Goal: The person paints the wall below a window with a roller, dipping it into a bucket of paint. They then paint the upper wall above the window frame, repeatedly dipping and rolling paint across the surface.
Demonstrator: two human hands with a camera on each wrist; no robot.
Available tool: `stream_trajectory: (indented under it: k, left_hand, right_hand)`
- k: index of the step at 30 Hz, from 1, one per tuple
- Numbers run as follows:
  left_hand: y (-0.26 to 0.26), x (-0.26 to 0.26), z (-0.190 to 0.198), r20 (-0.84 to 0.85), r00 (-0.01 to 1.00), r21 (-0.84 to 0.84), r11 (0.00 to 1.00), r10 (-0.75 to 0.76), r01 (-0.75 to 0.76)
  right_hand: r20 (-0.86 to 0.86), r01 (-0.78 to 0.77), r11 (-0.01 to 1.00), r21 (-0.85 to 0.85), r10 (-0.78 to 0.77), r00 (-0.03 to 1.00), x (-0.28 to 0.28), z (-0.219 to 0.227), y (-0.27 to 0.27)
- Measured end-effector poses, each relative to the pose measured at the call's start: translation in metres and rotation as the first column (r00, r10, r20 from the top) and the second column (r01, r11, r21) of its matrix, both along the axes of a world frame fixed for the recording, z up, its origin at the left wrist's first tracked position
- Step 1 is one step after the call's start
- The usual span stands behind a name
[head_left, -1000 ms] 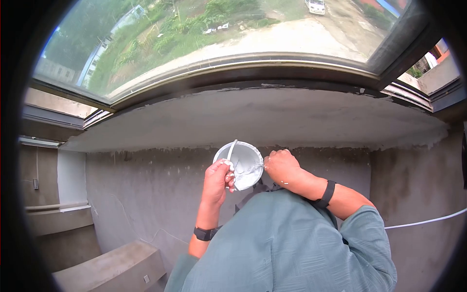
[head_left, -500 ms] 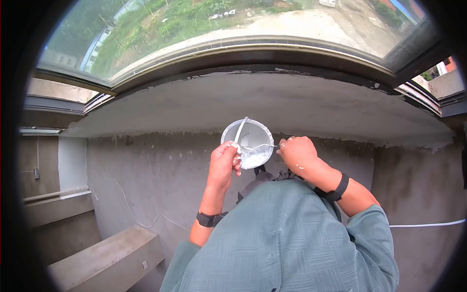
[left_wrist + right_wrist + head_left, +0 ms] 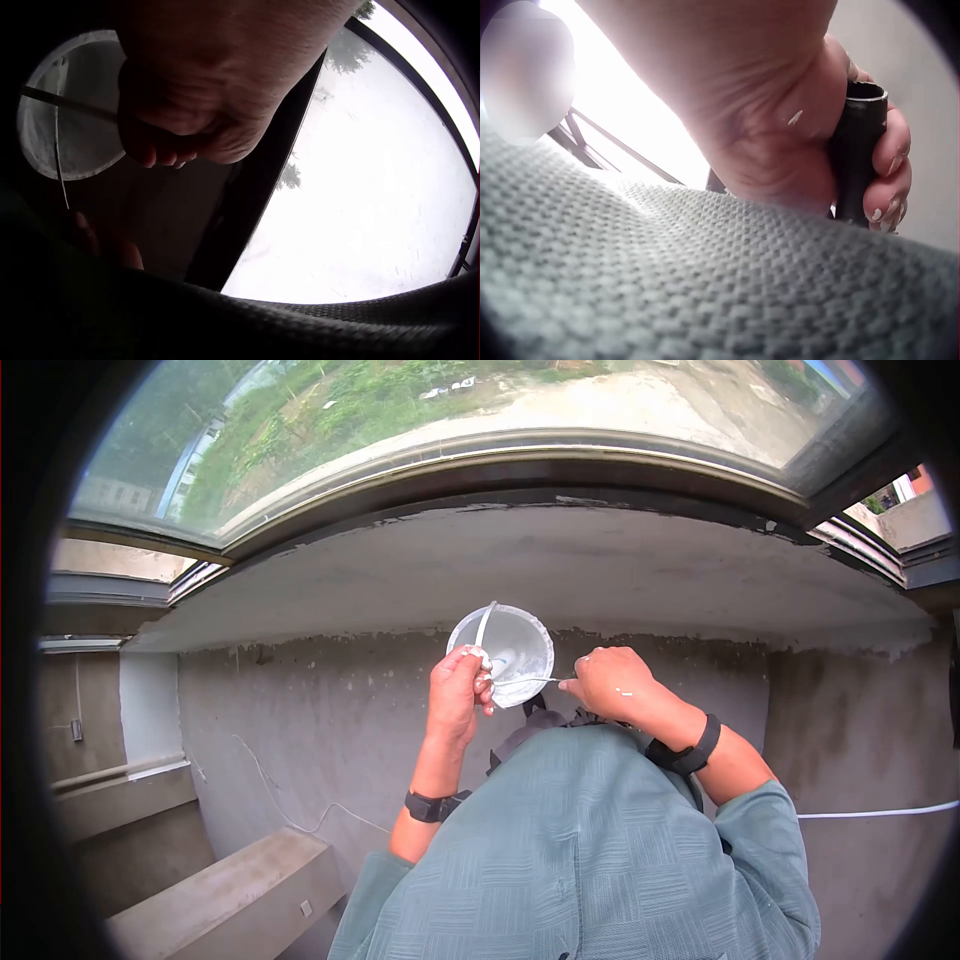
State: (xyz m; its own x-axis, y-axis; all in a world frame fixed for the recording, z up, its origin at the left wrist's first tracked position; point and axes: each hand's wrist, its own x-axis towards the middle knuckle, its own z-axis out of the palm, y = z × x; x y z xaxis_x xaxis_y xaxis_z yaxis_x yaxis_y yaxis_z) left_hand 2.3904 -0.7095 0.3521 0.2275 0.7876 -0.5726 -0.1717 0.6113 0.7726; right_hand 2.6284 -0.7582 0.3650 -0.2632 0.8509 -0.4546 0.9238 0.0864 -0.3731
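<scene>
- My left hand (image 3: 455, 695) is curled round the white handle (image 3: 485, 626) of the bucket (image 3: 528, 635), which hangs in front of me, below the window ledge (image 3: 560, 575).
- My right hand (image 3: 615, 682) is wrapped round a tool's black grip (image 3: 859, 154), just beyond the bucket's right side.
- The tool's thin metal part (image 3: 535, 680) has just shifted: half a second ago it crossed nearer the middle of the mouth and looked curved; now it lies straighter, nearer my body, its end close to my left fingers. Whether it touches them I cannot tell.
- The bucket has barely moved meanwhile, so I judge that my left hand is steadying it while my right works the tool.
- White paste (image 3: 520, 693) smears the inside; I take this for stirring or scraping, unfinished while the tool is over the bucket.
</scene>
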Motion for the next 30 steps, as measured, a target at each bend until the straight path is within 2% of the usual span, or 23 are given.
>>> stream_trajectory:
  k: [5, 8, 9, 12, 18, 28, 30]
  left_hand:
    - [0.001, -0.002, 0.001, -0.012, 0.995, -0.008, 0.995, 0.099, -0.099]
    - [0.006, -0.004, 0.002, 0.003, 0.995, 0.016, 0.995, 0.096, -0.096]
    - [0.007, -0.003, 0.003, 0.001, 0.996, 0.018, 0.996, 0.091, -0.091]
    - [0.012, 0.002, 0.006, 0.000, 0.997, 0.020, 0.997, 0.076, -0.076]
    - [0.020, 0.008, 0.007, -0.003, 0.997, 0.041, 0.996, 0.075, -0.075]
    - [0.027, 0.015, 0.005, 0.063, 0.995, 0.052, 0.996, 0.075, -0.078]
    - [0.027, 0.014, 0.005, 0.060, 0.996, 0.040, 0.996, 0.073, -0.075]
  right_hand:
    - [-0.048, 0.077, 0.980, 0.183, -0.069, 0.996, 0.021, 0.006, -0.017]
    - [-0.040, 0.069, 0.890, 0.450, -0.057, 0.998, 0.037, 0.005, -0.028]
    - [0.030, 0.034, 0.884, 0.466, -0.055, 0.998, 0.043, 0.008, -0.030]
    - [0.090, -0.005, 0.814, 0.580, -0.058, 0.994, 0.052, 0.020, -0.037]
    - [0.218, -0.013, 0.797, 0.603, -0.149, 0.965, 0.066, 0.039, -0.049]
    - [0.153, 0.057, 0.530, 0.846, -0.344, 0.927, 0.092, 0.061, -0.051]
    - [0.151, 0.066, 0.506, 0.860, -0.376, 0.914, 0.096, 0.064, -0.051]
